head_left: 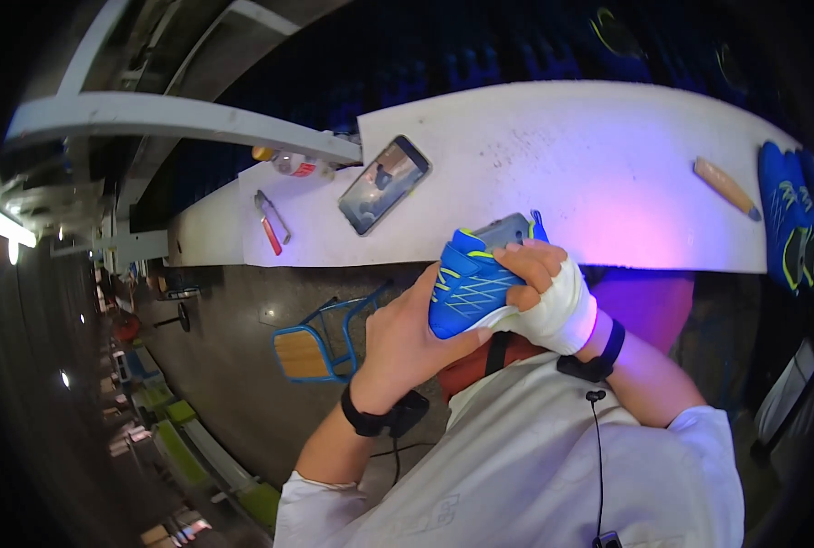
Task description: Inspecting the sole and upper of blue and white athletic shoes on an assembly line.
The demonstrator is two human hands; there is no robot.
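Observation:
A blue sports shoe (469, 290) with yellow trim and a grey sole is held close to my chest, below the edge of the white table (553, 155). My left hand (405, 340) cups the shoe from the left side and underneath. My right hand (542, 290), wrapped in a white cloth or bandage across the palm, grips the shoe from the right with fingers curled over its upper. Both wrists wear black bands.
On the table lie a smartphone (384, 184) with a lit screen, a red-handled tool (271, 223), a small bottle (288, 164) and a wooden-handled tool (725, 188). More blue shoes (788, 212) sit at the right end. A blue-framed chair (320, 340) stands below left.

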